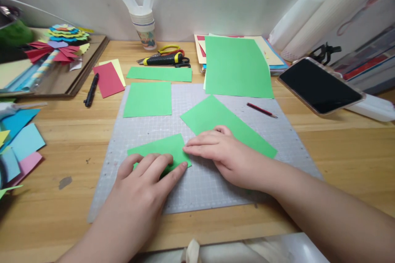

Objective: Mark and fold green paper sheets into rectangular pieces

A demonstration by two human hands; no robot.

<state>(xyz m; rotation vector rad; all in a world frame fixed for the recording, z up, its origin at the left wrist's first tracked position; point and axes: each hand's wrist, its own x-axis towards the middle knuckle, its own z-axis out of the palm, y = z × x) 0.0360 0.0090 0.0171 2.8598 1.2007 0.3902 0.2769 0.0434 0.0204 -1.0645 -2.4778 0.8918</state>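
Observation:
A small folded green paper (pixel 162 148) lies on the grey cutting mat (pixel 200 189). My left hand (pixel 145 185) presses flat on its near edge, fingers stretched out over it. My right hand (pixel 225 154) lies beside it with fingertips touching the paper's right corner, fingers extended together. Part of a larger green sheet (pixel 222 121) sits under and behind my right hand.
On the mat lie a green square (pixel 148 98), a green strip (pixel 159 74), a big green sheet (pixel 236 65) and a red pencil (pixel 261 110). Scissors and a utility knife (pixel 165 58), a black pen (pixel 91 89), a phone (pixel 319 85), paper scraps left (pixel 21 144).

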